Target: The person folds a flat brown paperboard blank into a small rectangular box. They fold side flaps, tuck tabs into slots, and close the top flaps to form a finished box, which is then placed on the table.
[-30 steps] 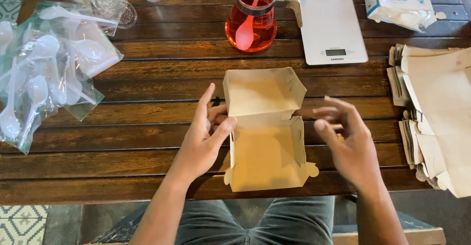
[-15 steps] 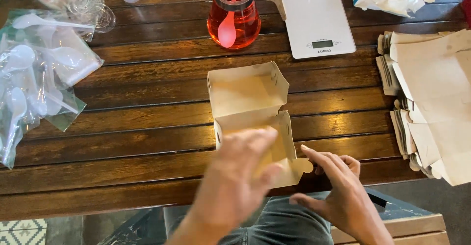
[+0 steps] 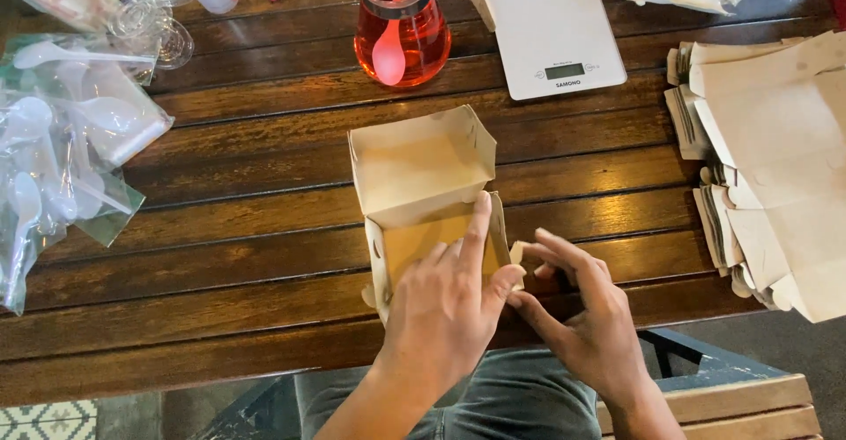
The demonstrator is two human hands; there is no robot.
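**Ana:** Cardboard box [image 3: 423,193], where does it sit against the hands?

**Ben:** Near the middle of the bench's near edge. The left hand [image 3: 445,312] lies over its near half, forefinger stretched up to the fold where the raised lid meets the tray. The right hand [image 3: 586,316] is just beside the box's right wall.

**Ana:** What is it made of?

**Ben:** Thin tan card, matte and creased, with a squarish tray, an upright hinged lid and small rounded tabs at the corners. The bench [image 3: 247,228] is dark planks, glossy.

**Ana:** And each grip?

**Ben:** The left grip is spread flat, fingers loose, pressing on the card and not closed round it. The right grip is half curled, its fingertips [image 3: 529,250] nipping a small side tab at the box's right corner.

**Ana:** Anything around?

**Ben:** A stack of flat card blanks [image 3: 775,167] at the right edge, a white scale [image 3: 551,26] and a glass jug of red liquid [image 3: 401,26] at the far edge, and bagged plastic spoons [image 3: 62,149] at the left edge.
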